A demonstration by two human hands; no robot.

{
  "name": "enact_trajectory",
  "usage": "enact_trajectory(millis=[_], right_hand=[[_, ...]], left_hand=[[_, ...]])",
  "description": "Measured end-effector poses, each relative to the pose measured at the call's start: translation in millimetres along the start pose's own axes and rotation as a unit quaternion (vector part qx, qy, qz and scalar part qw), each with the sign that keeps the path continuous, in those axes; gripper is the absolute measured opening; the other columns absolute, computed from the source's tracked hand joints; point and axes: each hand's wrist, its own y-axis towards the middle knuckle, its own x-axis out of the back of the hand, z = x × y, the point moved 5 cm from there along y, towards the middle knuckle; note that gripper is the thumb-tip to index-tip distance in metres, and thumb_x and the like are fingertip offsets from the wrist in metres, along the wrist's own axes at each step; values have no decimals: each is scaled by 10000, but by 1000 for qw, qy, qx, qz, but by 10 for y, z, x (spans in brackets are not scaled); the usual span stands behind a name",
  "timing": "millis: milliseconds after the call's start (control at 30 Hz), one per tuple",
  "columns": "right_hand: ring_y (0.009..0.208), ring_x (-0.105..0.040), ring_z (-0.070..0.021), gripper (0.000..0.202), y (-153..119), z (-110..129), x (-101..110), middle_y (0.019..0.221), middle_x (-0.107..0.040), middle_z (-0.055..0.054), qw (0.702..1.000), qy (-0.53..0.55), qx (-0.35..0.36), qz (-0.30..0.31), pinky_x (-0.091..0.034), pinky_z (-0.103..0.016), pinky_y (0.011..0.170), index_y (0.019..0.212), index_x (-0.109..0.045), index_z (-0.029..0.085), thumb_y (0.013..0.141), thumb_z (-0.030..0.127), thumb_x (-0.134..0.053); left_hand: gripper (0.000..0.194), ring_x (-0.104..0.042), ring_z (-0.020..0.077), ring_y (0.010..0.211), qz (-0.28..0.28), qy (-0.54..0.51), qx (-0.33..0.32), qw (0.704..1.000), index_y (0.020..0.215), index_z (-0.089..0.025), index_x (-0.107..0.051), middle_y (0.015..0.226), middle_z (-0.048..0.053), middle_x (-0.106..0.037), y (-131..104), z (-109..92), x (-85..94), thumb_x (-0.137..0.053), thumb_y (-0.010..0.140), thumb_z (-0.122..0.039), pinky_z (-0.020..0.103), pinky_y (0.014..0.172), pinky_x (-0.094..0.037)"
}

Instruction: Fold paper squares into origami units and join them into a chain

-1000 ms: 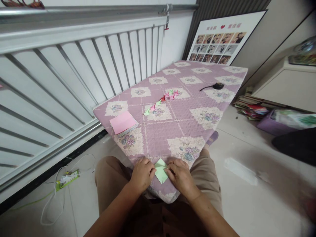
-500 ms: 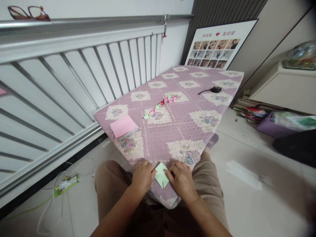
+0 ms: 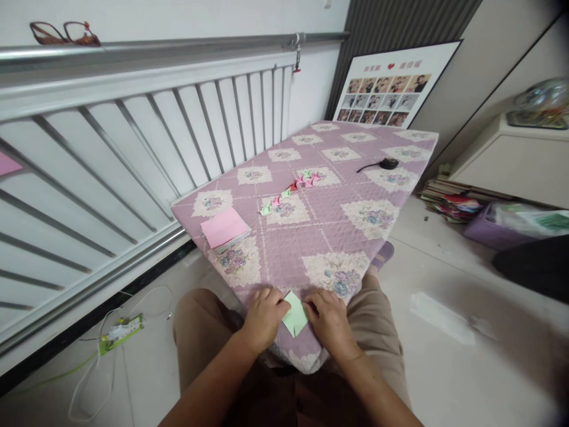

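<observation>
A light green folded paper (image 3: 295, 319) lies as a diamond on the near corner of the cloth-covered table, with a slit at its lower tip. My left hand (image 3: 264, 315) is closed at its left corner, the thumb pressing on the paper's face. At the right corner my right hand (image 3: 328, 315) is closed too, thumb and forefinger at the paper's edge. Farther up, several small folded paper pieces (image 3: 287, 193) in green, pink and red form a crooked row. A stack of square paper (image 3: 226, 228), pink on top, sits to the left.
The purple flowered tablecloth (image 3: 288, 261) covers a table narrowing toward me. A black object with a thin tail (image 3: 388, 163) lies at the far right. Along the left stands a white radiator (image 3: 146, 160) with glasses (image 3: 66, 34) above it. A power strip (image 3: 121, 333) is on the floor.
My left thumb has moved farther onto the green paper. My right thumb has drawn back from its face to the right edge. The view has shifted slightly.
</observation>
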Motion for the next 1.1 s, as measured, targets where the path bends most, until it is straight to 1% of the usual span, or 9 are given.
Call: enact_trajectory(millis=[100, 200, 300, 433, 500, 633, 733, 900, 1100], right_hand=[[905, -529, -213, 147, -30, 108, 28, 932, -635, -58, 999, 9, 43, -3, -357, -347, 826, 903, -651, 217, 899, 209, -505], [893, -543, -204, 182, -101, 256, -31, 948, -649, -57, 993, 27, 111, 3, -368, -353, 829, 984, -653, 223, 910, 194, -490], [879, -563, -203, 198, -158, 246, -106, 941, -658, -58, 990, 51, 131, -3, -398, -359, 812, 1000, -654, 220, 898, 164, -493], [984, -571, -206, 297, -182, 98, -95, 1042, -650, -70, 980, 114, 162, 16, -438, -368, 859, 1092, -627, 222, 864, 99, -481], [1032, -566, -203, 351, -172, 47, -48, 1086, -640, -70, 973, 145, 175, 39, -445, -373, 895, 1136, -607, 229, 831, 88, -504], [1083, -558, -229, 442, -136, 21, 15, 1142, -621, -88, 966, 167, 176, 85, -439, -406, 937, 1160, -599, 217, 729, 119, -623], [1092, -559, -242, 449, -127, 13, 1, 1156, -617, -97, 964, 174, 169, 105, -433, -419, 948, 1140, -614, 213, 701, 150, -681], [1073, -565, -243, 366, -155, -20, -55, 1118, -626, -90, 966, 181, 166, 79, -436, -423, 930, 1058, -641, 221, 705, 144, -694], [1031, -574, -231, 263, -183, 3, -56, 1080, -629, -80, 966, 182, 172, 63, -441, -412, 896, 995, -641, 220, 741, 164, -680]], left_hand=[[178, -461, 213, 963, 4, 20, -69, 997, 954, -263, -635, 1011, 29, -600, 0, -60, -4, -458, 944, -283, 358, 815, -349], [195, -467, 210, 972, -5, 14, -93, 996, 966, -251, -643, 1012, 38, -615, -10, -33, -29, -450, 946, -271, 361, 838, -357], [196, -478, 204, 1000, -16, -28, -99, 995, 1010, -259, -650, 1071, 21, -629, -64, 41, -80, -476, 925, -222, 363, 875, -365], [316, -477, 201, 1075, -27, -111, -84, 990, 1081, -263, -642, 1211, -3, -609, -178, 121, -88, -498, 842, -115, 367, 935, -362], [348, -466, 209, 1109, -28, -137, -77, 987, 1098, -255, -634, 1250, -1, -589, -213, 119, -56, -535, 793, -121, 379, 965, -350], [287, -481, 215, 1082, -30, -156, -57, 986, 1063, -247, -640, 1203, 6, -611, -194, 100, -8, -602, 782, -207, 388, 957, -349], [205, -502, 207, 1045, -40, -160, -46, 985, 1009, -249, -655, 1143, 1, -642, -155, 106, -22, -579, 824, -205, 380, 926, -359], [140, -532, 198, 993, -66, -181, -16, 981, 923, -240, -671, 1067, 8, -665, -102, 126, -34, -542, 869, -229, 363, 895, -376], [74, -545, 195, 907, -80, -153, 49, 984, 889, -213, -622, 925, 19, -643, 2, 123, -31, -574, 833, -209, 334, 834, -394]])
